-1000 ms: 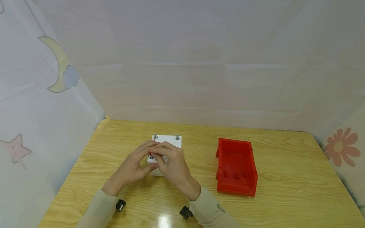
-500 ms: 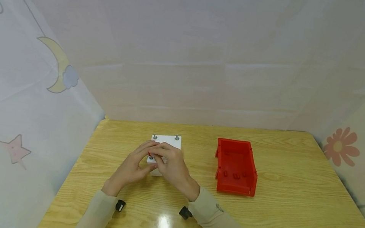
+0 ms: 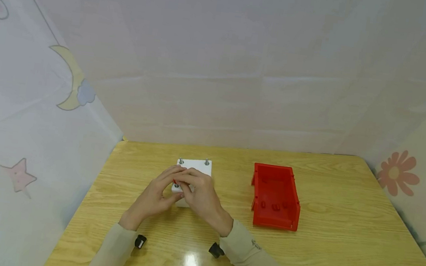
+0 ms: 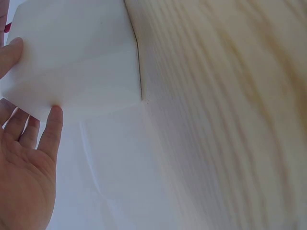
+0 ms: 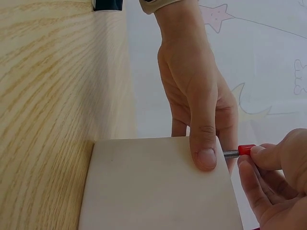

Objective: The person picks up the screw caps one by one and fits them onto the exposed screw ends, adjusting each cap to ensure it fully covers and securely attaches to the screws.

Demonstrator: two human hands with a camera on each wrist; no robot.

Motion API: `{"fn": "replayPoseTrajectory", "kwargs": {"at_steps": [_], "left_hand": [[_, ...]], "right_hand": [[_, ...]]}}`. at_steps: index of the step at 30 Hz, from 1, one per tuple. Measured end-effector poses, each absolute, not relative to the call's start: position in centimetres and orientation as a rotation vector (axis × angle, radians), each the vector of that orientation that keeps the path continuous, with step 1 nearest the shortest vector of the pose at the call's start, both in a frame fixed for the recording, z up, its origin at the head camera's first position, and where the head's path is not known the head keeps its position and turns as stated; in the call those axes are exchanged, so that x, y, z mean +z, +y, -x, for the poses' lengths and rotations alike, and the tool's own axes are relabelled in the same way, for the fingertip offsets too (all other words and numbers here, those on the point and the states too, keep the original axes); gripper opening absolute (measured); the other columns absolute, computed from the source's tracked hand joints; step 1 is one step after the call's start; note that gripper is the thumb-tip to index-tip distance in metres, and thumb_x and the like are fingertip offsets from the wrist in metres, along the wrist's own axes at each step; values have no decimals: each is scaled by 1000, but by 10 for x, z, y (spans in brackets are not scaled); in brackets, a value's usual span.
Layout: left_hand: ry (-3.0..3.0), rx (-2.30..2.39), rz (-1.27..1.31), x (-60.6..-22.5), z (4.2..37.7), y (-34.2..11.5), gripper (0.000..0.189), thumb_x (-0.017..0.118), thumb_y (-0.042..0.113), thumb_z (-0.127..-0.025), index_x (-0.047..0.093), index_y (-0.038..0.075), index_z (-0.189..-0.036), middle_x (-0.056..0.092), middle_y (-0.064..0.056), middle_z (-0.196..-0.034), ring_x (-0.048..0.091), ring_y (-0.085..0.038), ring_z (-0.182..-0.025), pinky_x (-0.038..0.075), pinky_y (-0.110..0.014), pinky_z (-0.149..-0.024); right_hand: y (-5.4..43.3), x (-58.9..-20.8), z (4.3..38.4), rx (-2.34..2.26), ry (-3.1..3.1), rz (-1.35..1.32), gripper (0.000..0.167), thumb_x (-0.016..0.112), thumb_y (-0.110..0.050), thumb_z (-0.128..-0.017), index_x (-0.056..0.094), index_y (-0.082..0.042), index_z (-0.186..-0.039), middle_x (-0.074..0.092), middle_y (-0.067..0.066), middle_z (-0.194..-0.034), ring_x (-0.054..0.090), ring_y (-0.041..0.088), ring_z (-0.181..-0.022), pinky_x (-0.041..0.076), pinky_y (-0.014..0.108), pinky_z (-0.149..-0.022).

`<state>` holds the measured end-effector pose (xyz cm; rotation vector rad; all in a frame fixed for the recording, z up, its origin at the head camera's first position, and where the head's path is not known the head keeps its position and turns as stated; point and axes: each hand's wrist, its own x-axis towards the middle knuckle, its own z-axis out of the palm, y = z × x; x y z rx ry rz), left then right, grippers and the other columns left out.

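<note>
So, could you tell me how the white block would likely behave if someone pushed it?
The white block would probably feel stiff, since it shows no clear dent where the left hand touches it. It may be rather slippery, as its front looks smooth. It seems unlikely to roll, being flat-faced and resting flat on the table.

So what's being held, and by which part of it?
Right hand: pinching the red piece at a metal bolt's end, by its outer end. Left hand: holding the white block around its near left corner.
</note>
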<state>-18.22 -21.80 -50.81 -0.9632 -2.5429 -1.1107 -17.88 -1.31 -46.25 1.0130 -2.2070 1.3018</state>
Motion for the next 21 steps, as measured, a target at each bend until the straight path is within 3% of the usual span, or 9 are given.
{"fn": "replayPoseTrajectory", "kwargs": {"at_steps": [21], "left_hand": [[-2553,-1112,957,-508,183,-218,60,80,17,-98,57,17,-154,49,-5,-164,36,-33,-159,38,-50,-129]], "right_hand": [[-12,-462,179,1320,-2198,-1023,16,75,1,-98,82,0,-112,79,9,-108,77,18,-96,61,13,-81]]}}
